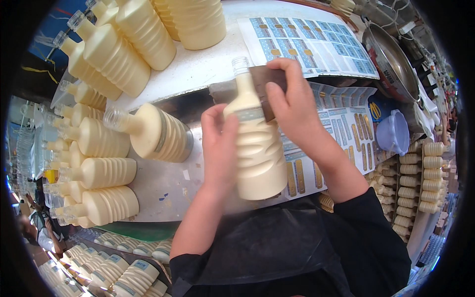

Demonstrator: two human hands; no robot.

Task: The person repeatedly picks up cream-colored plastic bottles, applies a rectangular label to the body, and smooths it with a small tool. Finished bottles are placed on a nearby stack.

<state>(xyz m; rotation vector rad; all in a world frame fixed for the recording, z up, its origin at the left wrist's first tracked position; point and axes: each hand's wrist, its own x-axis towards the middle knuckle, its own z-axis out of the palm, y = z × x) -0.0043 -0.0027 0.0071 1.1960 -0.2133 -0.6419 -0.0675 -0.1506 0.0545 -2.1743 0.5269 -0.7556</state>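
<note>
A cream ribbed bottle [260,173] with a clear threaded neck leans in front of me, its base toward me. Round its shoulder runs a grey-blue label band [250,115]. My left hand [220,141], a little blurred, grips the bottle from the left, thumb on the band. My right hand [292,96] is closed on a dark brown flat piece [264,81], its edge against the bottle's neck and shoulder. To the left, another cream bottle with a similar band [161,131] lies tilted on the grey worktop [170,198].
Label sheets [307,42] lie at the back and more label sheets [346,128] at the right. Cream bottles [111,54] stand at the far left; others lie stacked [101,171] below them. A lilac bucket [393,132] and a large metal pan [393,62] are at right.
</note>
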